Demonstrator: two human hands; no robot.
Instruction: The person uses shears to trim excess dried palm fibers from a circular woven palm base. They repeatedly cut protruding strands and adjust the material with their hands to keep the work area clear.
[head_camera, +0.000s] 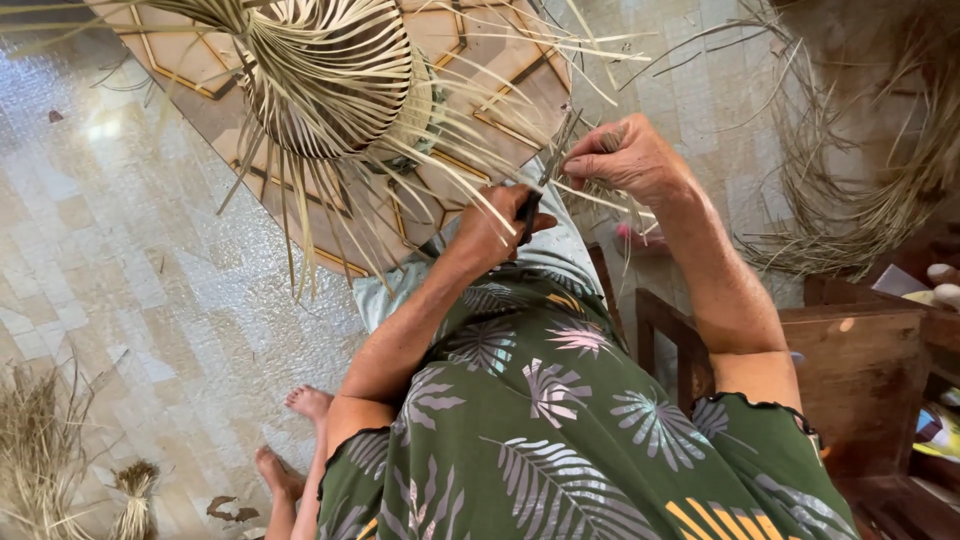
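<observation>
Here, around you: loose dry straw piles (860, 190) on the tiled floor (150, 250), a brown wooden chair (850, 370) to the right. Half-woven pale straw basket (340, 80), dome-shaped, unwoven strands fanning outward toward you. Your left hand (495, 225) is closed round dark-handled scissors (545, 175), blades pointing up and away. Your right hand (625, 155) pinches thin straw strands (600, 200) just beside the blades.
</observation>
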